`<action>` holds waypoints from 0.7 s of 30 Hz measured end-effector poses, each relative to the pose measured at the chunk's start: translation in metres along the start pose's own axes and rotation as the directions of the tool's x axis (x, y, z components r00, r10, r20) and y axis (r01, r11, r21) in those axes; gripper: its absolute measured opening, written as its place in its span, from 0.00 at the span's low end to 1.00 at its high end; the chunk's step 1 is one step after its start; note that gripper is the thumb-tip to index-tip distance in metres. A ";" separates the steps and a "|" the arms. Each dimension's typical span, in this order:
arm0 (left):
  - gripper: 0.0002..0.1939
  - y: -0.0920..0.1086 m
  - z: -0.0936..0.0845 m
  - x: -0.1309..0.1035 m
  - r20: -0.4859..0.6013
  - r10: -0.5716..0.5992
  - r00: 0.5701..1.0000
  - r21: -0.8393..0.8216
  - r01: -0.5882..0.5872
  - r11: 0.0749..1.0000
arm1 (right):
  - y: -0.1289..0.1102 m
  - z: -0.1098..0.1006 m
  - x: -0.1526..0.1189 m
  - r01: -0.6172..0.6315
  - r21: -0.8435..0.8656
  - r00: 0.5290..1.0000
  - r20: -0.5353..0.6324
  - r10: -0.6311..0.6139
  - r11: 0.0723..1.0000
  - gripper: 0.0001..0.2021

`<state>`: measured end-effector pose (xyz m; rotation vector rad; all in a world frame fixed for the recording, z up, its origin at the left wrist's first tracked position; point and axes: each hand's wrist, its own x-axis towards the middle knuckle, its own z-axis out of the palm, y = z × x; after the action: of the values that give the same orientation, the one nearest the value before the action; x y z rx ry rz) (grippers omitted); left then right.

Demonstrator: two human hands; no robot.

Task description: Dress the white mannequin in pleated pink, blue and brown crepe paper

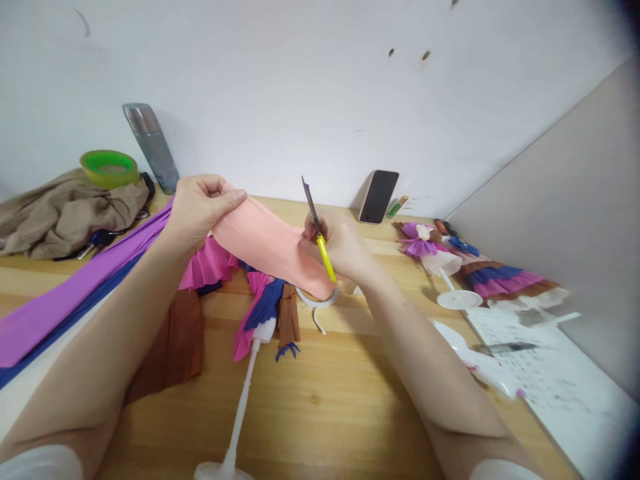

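Note:
A strip of peach crepe paper (270, 240) stretches between my two hands. My left hand (203, 203) pinches its upper left end. My right hand (337, 243) is closed around yellow-handled scissors (325, 257), blades pointing up, and its fingertips touch the strip's right part. Under the strip a white tape roll (317, 301) shows in part. Just below lies a white stand (243, 407) with pink, blue and brown paper pieces (267, 307) at its top. Purple paper (75, 293) and brown paper (175, 340) lie near my left arm.
Back left: brown cloth (65, 213), green tape roll (109, 168), grey flask (153, 147). A phone (380, 197) leans on the wall. At right are a paper doll dress (510, 280), a white stand (459, 299), a white bottle (487, 370) and a written sheet (565, 387).

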<state>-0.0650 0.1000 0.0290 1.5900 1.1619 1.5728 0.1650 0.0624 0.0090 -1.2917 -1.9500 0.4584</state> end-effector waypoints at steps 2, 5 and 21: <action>0.13 -0.005 -0.001 0.002 0.011 0.016 1.000 0.018 -0.016 1.000 | 0.002 -0.001 0.001 -0.009 0.054 1.000 -0.023 0.010 0.998 0.06; 0.20 -0.017 -0.002 0.009 -0.035 0.084 0.996 0.018 -0.083 0.996 | 0.005 -0.006 0.005 -0.056 0.166 0.991 -0.109 0.075 0.984 0.07; 0.31 -0.020 0.040 -0.028 0.543 -0.454 0.706 -0.176 0.625 0.761 | 0.004 -0.001 0.013 -0.121 0.791 0.873 -0.203 0.444 0.600 0.18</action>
<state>-0.0268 0.0900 -0.0050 1.1369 0.8980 0.8581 0.1656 0.0761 0.0124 -1.0053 -0.9903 0.9886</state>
